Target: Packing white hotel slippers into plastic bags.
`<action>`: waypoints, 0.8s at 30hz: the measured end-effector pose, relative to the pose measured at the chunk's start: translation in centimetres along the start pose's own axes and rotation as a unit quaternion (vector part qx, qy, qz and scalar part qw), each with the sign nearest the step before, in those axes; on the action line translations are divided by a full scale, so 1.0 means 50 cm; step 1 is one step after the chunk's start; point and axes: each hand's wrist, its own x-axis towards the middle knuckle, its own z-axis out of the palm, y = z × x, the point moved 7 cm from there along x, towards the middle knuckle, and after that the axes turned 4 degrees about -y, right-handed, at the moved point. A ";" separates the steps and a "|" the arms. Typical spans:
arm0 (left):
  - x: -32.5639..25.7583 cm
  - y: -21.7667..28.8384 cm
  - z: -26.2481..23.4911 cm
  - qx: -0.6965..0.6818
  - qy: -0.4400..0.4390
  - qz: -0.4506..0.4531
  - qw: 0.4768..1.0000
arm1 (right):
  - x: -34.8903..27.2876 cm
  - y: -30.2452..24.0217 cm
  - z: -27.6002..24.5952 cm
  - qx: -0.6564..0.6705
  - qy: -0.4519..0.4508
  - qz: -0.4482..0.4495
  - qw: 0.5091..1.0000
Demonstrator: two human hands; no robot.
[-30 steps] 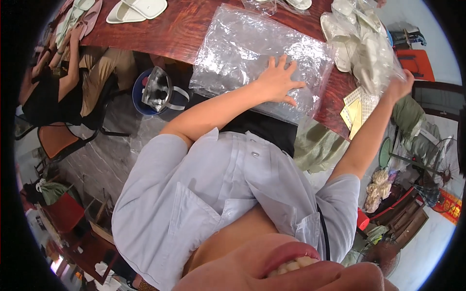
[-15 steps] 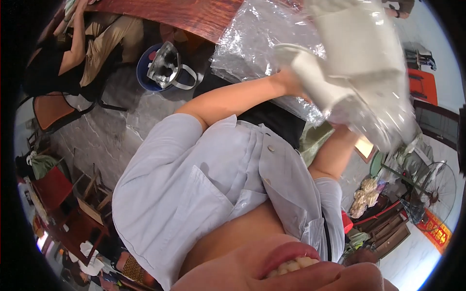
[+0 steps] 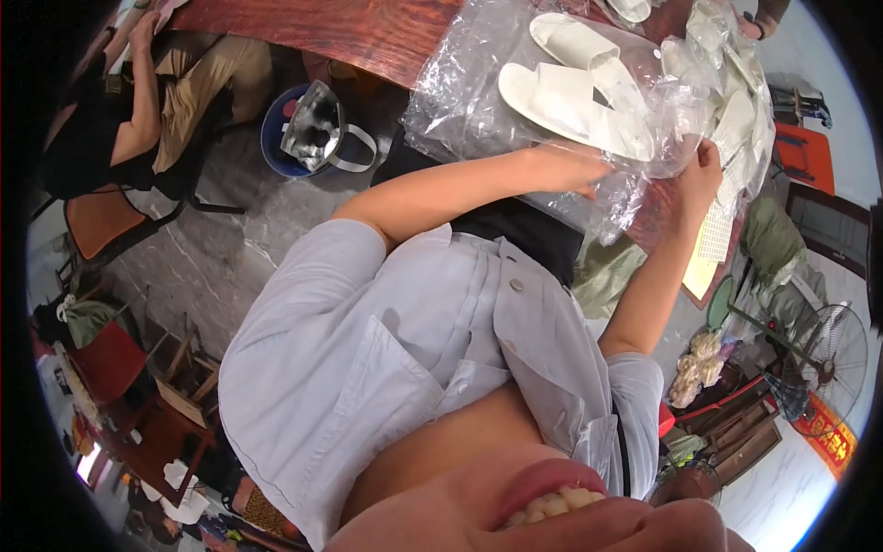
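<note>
A pair of cream open-toe slippers, an upper slipper and a lower slipper, lies side by side on clear plastic bags. My left hand is at the near edge, just below the lower slipper, its fingers closed on the plastic and partly covered by it. To the right, my right hand pinches the film of a clear plastic bag between thumb and fingers. Beside it, more pale slippers sit inside crumpled clear plastic.
Reddish wooden table extends to the far left. A yellow sheet with a printed grid lies by my right forearm. Below the table stands a blue bucket with a bag in it. Another person sits at far left; a fan stands right.
The blurred slippers and plastic that were raised before me now lie on the table. My right hand has moved up and right and now pinches bag film.
</note>
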 end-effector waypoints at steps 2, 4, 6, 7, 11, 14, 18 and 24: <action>-0.004 0.036 -0.026 -0.083 -0.047 -0.043 0.995 | -0.025 -0.021 -0.005 -0.014 -0.034 0.005 0.999; -0.003 0.025 0.003 -0.164 -0.090 -0.088 0.978 | -0.039 -0.046 0.014 -0.027 -0.070 0.008 0.997; -0.003 0.067 0.028 -0.111 -0.039 0.184 0.976 | -0.053 -0.089 0.087 -0.004 -0.240 -0.092 0.966; -0.003 0.061 0.036 -0.110 -0.040 0.179 0.977 | -0.051 -0.093 0.102 0.000 -0.243 -0.092 0.966; -0.073 0.215 -0.057 -0.382 -0.219 0.287 0.851 | -0.032 -0.072 0.135 -0.016 -0.290 -0.069 0.954; -0.124 0.226 -0.178 -0.373 -0.089 0.295 0.875 | 0.000 -0.028 0.099 0.246 -0.213 0.033 0.945; -0.178 0.021 -0.318 -0.171 0.257 -0.022 0.951 | -0.002 -0.040 0.055 0.266 -0.221 0.008 0.938; -0.225 -0.201 -0.278 0.114 0.325 -0.258 0.902 | -0.084 -0.068 0.125 0.146 -0.298 0.021 0.943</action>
